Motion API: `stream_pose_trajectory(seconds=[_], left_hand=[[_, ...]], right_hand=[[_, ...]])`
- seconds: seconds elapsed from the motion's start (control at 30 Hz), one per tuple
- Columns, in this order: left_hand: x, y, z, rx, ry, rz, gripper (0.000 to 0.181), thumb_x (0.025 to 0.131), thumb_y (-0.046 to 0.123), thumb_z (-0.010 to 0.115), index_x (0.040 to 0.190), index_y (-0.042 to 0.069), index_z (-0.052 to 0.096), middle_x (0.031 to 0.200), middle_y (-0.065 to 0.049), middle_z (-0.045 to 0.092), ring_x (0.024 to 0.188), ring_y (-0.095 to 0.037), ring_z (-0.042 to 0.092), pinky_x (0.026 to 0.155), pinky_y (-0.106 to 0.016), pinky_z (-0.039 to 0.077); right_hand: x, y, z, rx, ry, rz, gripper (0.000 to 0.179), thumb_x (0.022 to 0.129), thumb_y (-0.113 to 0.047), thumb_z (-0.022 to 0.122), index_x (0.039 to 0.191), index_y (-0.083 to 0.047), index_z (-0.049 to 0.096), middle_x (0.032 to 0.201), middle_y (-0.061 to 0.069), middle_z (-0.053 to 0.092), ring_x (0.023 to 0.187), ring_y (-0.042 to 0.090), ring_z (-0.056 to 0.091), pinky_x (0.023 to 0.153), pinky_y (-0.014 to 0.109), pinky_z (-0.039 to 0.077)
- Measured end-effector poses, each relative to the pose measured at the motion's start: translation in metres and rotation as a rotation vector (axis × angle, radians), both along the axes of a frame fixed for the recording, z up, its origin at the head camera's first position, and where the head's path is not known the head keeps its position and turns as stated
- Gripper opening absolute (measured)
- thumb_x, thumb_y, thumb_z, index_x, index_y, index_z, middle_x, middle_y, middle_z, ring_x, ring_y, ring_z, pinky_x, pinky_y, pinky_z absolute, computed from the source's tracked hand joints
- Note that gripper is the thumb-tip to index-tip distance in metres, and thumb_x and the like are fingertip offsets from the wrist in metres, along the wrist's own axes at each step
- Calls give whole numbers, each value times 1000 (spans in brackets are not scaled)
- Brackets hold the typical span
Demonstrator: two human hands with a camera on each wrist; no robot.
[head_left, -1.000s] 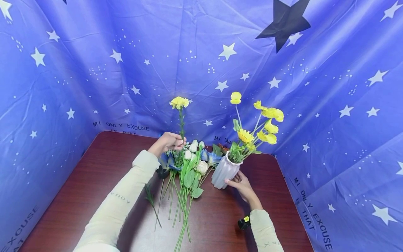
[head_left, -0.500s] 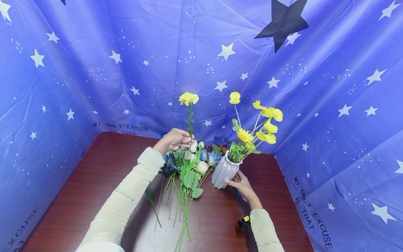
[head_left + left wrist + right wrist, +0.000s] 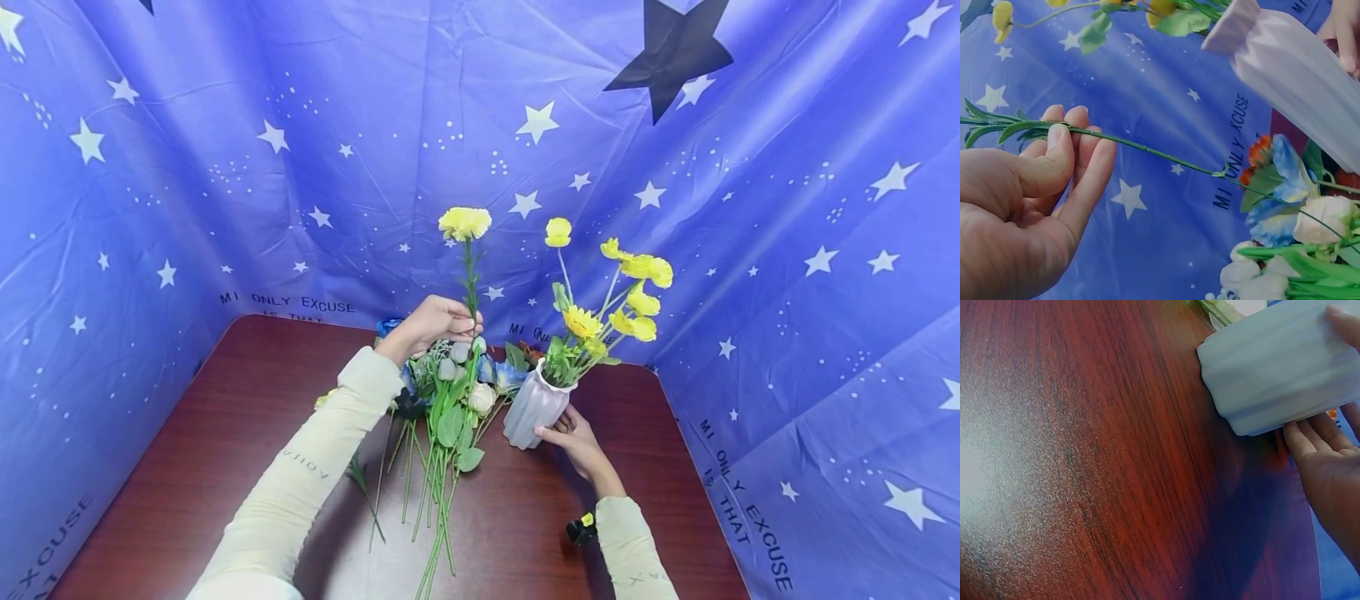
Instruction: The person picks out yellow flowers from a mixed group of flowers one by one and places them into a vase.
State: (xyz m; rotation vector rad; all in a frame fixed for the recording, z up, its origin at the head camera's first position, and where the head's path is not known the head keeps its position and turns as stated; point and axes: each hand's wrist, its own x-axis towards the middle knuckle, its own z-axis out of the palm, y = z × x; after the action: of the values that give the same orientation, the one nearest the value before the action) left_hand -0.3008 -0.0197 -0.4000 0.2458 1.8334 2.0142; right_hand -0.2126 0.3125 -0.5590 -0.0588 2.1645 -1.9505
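Note:
In the head view my left hand (image 3: 435,323) pinches the stem of a yellow carnation (image 3: 465,223) and holds it upright above the pile of flowers. The left wrist view shows thumb and fingertips on the leafy stem (image 3: 1166,153), whose thin lower part runs on towards the flowers. My right hand (image 3: 577,446) holds a pale fluted vase (image 3: 536,412) low on its side, thumb on one face and fingers behind. Several yellow flowers (image 3: 637,325) and a yellow daisy-like bloom (image 3: 583,322) stand in this vase. The carnation is apart from the vase.
White tulips (image 3: 447,369), blue flowers (image 3: 510,375) and a cream rose (image 3: 482,398) lie heaped mid-table, stems towards me. A leafy sprig (image 3: 363,483) lies left of them. A small black device (image 3: 581,530) is at the right wrist. Starry blue cloth (image 3: 360,208) surrounds the wooden table (image 3: 247,400).
My left hand has moved right and slightly up with the carnation, closer to the vase. The right hand and vase have stayed in place.

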Motion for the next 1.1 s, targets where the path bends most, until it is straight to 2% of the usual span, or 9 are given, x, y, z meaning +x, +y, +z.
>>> stream_pose_trajectory(seconds=[0.1,0.27,0.43,0.57,0.9,1.0,1.1], left_hand=[[-1,3,5,18,17,-11,30,98,-7,58,127,-15,61,127,-35,63,89,-14,73,96,-37,60],[-2,11,15,51,30,-16,30,99,-8,57,127,-15,60,128,-34,64,100,-21,74,102,-41,57],[-1,21,27,98,60,-6,30,98,-9,57,127,-16,60,128,-34,63,101,-22,73,104,-45,56],[0,28,36,140,97,4,29,98,-10,57,125,-17,60,125,-34,65,95,-18,73,101,-43,58],[1,38,56,232,158,84,27,96,-10,59,123,-16,61,119,-32,68,86,-13,72,95,-37,61],[1,40,58,257,186,103,27,97,-10,58,123,-17,60,110,-26,72,86,-12,72,95,-36,61],[1,40,60,296,213,117,25,97,-11,57,121,-18,59,95,-12,76,85,-11,72,94,-35,61]], right_hand=[[0,0,0,5,8,1,85,88,0,73,159,-4,25,157,25,40,131,9,52,101,16,49],[0,1,-1,3,15,8,84,89,2,71,158,-3,25,157,27,39,124,1,54,100,15,49],[1,0,-1,-13,20,16,82,90,4,70,158,-1,25,155,27,39,121,-1,55,100,15,49],[1,0,-1,-1,23,10,81,90,4,70,158,-1,26,154,27,41,122,0,56,99,15,50],[1,0,0,9,4,4,84,90,2,71,159,-3,24,158,25,38,133,12,50,100,15,49],[0,0,0,9,1,5,84,90,2,71,159,-4,24,159,25,37,136,14,48,101,15,48],[1,1,0,3,-3,8,85,90,2,71,159,-4,23,159,25,37,137,15,47,101,15,48]])
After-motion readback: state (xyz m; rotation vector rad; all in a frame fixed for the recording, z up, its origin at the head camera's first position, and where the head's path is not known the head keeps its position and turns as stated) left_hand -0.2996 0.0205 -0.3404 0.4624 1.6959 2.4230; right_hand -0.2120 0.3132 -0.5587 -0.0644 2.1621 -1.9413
